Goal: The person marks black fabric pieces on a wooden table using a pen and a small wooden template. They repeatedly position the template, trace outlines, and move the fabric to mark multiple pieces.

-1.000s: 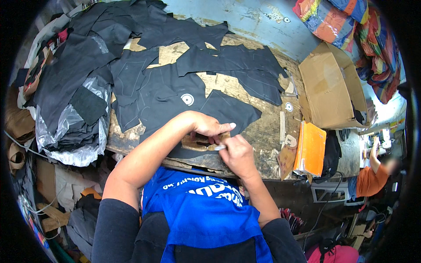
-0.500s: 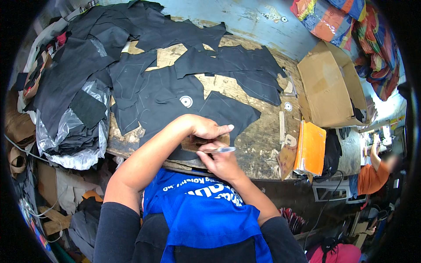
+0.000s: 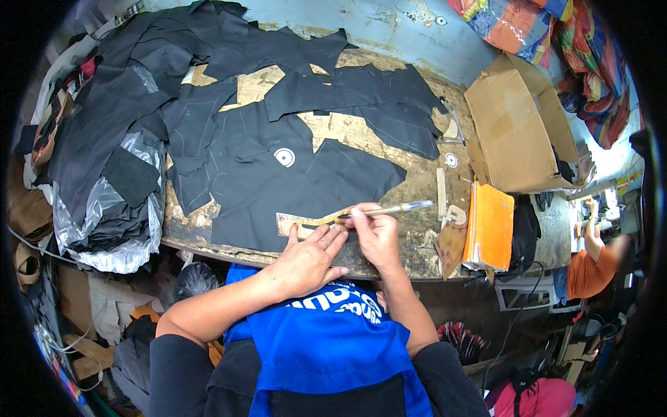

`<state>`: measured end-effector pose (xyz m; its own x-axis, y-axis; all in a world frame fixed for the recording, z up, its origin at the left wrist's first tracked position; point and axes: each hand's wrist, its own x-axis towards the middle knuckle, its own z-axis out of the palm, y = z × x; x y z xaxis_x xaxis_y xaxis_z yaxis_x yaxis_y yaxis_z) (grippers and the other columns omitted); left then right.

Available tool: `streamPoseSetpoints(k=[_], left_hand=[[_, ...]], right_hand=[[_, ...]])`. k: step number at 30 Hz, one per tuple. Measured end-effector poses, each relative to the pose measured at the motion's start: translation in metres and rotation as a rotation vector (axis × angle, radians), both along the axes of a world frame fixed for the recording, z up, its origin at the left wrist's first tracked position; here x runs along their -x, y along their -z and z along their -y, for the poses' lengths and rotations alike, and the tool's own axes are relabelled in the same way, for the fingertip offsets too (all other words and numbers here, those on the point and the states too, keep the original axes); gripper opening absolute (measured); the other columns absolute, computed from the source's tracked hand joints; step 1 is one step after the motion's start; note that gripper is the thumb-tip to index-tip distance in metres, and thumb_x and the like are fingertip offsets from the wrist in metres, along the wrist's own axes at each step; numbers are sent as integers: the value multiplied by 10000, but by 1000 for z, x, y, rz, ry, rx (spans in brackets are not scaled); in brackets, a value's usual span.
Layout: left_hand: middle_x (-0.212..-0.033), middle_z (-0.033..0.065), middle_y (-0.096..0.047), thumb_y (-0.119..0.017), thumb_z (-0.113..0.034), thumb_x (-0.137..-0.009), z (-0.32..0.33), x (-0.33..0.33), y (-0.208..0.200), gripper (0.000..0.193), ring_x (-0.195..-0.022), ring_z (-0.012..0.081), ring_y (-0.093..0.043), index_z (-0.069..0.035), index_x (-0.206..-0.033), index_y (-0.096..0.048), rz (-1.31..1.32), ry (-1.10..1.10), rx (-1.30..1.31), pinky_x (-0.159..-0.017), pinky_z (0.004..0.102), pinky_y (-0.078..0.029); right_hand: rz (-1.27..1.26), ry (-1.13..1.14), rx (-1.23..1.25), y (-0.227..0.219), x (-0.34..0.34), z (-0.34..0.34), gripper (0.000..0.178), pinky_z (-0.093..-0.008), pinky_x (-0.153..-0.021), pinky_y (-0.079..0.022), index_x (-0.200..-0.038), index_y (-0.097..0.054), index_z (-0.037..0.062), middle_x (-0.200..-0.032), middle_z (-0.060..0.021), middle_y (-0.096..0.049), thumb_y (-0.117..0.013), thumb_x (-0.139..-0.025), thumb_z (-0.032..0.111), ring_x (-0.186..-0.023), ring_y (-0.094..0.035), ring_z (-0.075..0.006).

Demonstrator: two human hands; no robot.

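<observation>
A tan cardboard-like template [image 3: 284, 224] with a cut-out lies flat on a large black sheet of material [image 3: 333, 182] near the table's front edge. My left hand [image 3: 306, 261] rests on the template with its fingers stretched out, pressing it down. In the fingers of my right hand [image 3: 377, 240] is a pen [image 3: 404, 207], held almost level, with its light end pointing right. The tip end is at the template's upper right edge; its exact contact is hard to make out. Thin pale outlines run across the black material.
More black pieces [image 3: 385, 90] overlap across the worn wooden table [image 3: 455, 267]. A plastic bag of black scraps [image 3: 111, 243] stands at left. To the right are an orange book-like block [image 3: 492, 226], brown templates [image 3: 451, 243] and a cardboard box [image 3: 507, 132]. A person in orange [image 3: 590, 274] sits far right.
My left hand has come down from above the right hand and now lies flat on the template. The template now shows more fully, and the pen in my right hand has moved up and right.
</observation>
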<state>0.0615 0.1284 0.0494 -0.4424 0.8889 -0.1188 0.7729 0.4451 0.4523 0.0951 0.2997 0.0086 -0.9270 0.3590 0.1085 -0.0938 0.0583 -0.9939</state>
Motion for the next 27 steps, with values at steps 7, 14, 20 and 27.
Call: streamPoseSetpoints(k=[7,14,20,27], left_hand=[[-1493,187,-261,-515,-500,-885,12,-9,24,728,-1403,286,-224,3,-1387,-358,37,73,-113,-990,759,-81],[-1404,249,-372,-485,-621,-853,14,-7,21,810,-1367,370,-267,2,-1364,-399,88,78,-15,-1023,726,-11],[-1477,195,-288,-501,-615,-847,13,-6,20,824,-1401,311,-218,-38,-1412,-339,124,62,-15,-1025,724,-14],[-1516,142,-236,-509,-613,-841,12,-6,21,866,-1426,256,-161,-63,-1457,-249,110,61,-54,-1014,735,-19]], right_hand=[[75,-57,-283,-13,7,8,167,-227,-617,-506,-897,-615,-36,-757,-65,-652,-597,-912,130,-677,-630,-97],[-65,-151,-685,-21,13,36,120,-360,-698,-486,-866,-681,20,-835,-111,-664,-659,-826,131,-788,-623,-262],[-81,-60,-787,-23,7,30,104,-375,-675,-502,-828,-683,56,-818,-93,-669,-665,-804,156,-767,-633,-271],[-1,16,-817,-28,-1,19,85,-372,-653,-498,-786,-655,-3,-771,-130,-660,-628,-816,72,-731,-639,-300]])
